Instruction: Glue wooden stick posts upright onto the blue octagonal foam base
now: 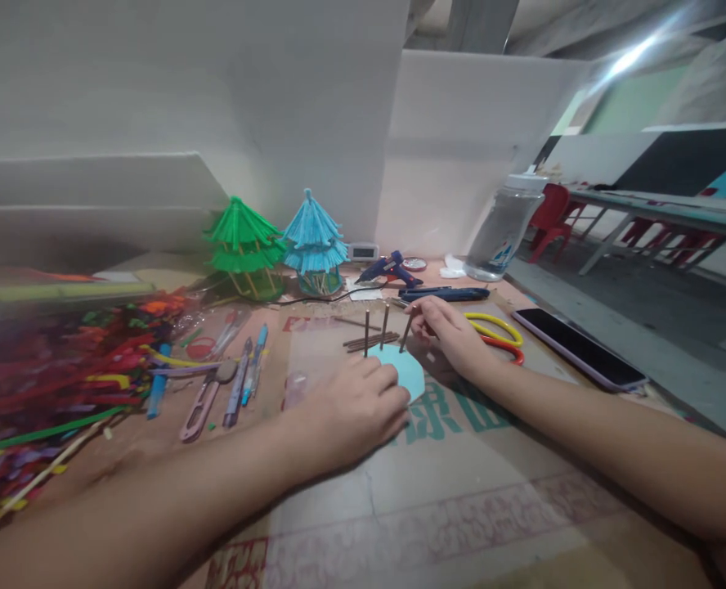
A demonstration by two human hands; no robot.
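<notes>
A light blue rounded base (410,374) lies on the table, with three thin brown sticks (385,327) standing up along its far side. My left hand (360,402) rests over the near left part of the base, fingers curled on its edge. My right hand (445,331) pinches the rightmost stick (407,331), which leans a little to the right. More brown sticks (372,341) lie flat just behind the base. The left fingertips are partly hidden by the back of the hand.
Green (244,249) and blue (314,245) pagoda-like models stand at the back, beside a glue gun (391,267). A water bottle (504,233), scissors (501,335) and phone (577,348) are on the right. Pens (246,380) and colourful scraps (87,360) lie left.
</notes>
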